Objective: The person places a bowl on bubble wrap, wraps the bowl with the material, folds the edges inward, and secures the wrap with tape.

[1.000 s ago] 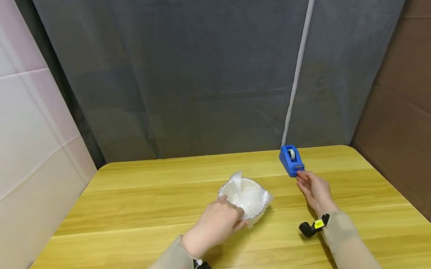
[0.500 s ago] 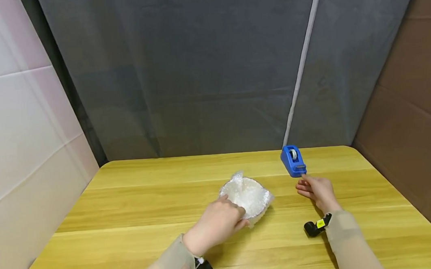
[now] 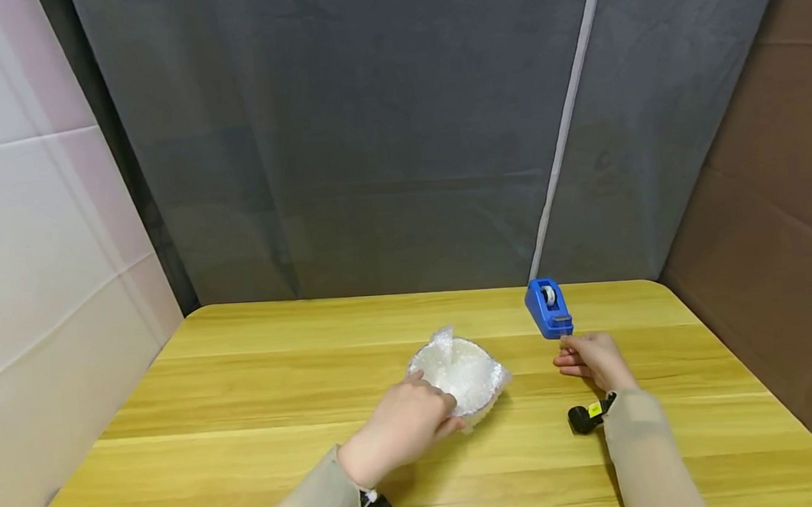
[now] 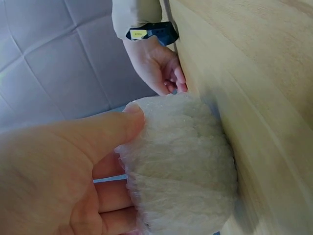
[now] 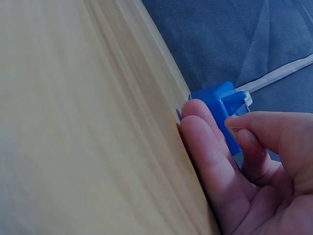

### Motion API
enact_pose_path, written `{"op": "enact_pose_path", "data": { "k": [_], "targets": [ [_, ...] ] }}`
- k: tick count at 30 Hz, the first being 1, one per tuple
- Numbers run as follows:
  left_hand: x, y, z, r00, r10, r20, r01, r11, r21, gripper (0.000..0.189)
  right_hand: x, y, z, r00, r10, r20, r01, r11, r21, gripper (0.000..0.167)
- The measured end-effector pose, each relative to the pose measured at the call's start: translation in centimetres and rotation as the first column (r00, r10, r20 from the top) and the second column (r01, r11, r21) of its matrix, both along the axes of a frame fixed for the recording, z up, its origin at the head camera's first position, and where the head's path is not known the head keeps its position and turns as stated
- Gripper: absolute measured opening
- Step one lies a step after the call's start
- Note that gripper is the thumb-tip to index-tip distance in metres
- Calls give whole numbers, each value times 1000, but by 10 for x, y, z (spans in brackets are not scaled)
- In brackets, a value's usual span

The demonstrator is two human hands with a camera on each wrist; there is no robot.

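A bowl-shaped thing wrapped in bubble wrap (image 3: 478, 380) sits on the table, its hollow side up and a tuft of wrap rising at its far edge. My left hand (image 3: 404, 422) grips its near rim, fingers inside and thumb outside; the left wrist view shows the thumb pressed against the bubble wrap (image 4: 181, 161). Farther right stands a blue tape dispenser (image 3: 543, 319) with a white roll. Just in front of its cutter, my right hand (image 3: 596, 358) pinches the clear tape's end between thumb and forefinger. In the right wrist view the fingers (image 5: 205, 152) partly hide the dispenser (image 5: 215, 100).
The yellow wooden table (image 3: 248, 392) reaches back to a grey curtain (image 3: 374, 171) with a pale strip (image 3: 567, 122). A white panel (image 3: 44, 188) flanks the left side and a brown panel (image 3: 768, 188) the right. Each wrist carries a small black camera (image 3: 583, 419).
From touching the dispenser's front with extended fingers, my right hand has come to pinch the tape end, a little nearer to me. The left hand keeps its grip on the wrapped bowl.
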State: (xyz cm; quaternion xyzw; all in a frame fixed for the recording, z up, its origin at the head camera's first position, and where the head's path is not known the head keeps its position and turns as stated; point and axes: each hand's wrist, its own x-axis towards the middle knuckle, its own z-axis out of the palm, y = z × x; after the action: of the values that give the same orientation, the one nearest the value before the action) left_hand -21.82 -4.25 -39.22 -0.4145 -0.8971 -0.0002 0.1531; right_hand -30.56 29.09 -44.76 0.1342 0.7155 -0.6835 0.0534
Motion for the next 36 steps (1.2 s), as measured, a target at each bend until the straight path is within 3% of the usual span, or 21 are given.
{"op": "enact_pose_path", "data": {
  "k": [12, 36],
  "targets": [
    [0, -2, 1, 999, 8, 35, -9, 1000, 26, 32, -8, 0, 3, 1000, 14, 14, -14, 999, 52, 23],
    [-1, 0, -1, 1000, -9, 12, 8, 1000, 29, 31, -8, 3, -2, 1000, 17, 3, -17, 988, 155, 15]
  ]
}}
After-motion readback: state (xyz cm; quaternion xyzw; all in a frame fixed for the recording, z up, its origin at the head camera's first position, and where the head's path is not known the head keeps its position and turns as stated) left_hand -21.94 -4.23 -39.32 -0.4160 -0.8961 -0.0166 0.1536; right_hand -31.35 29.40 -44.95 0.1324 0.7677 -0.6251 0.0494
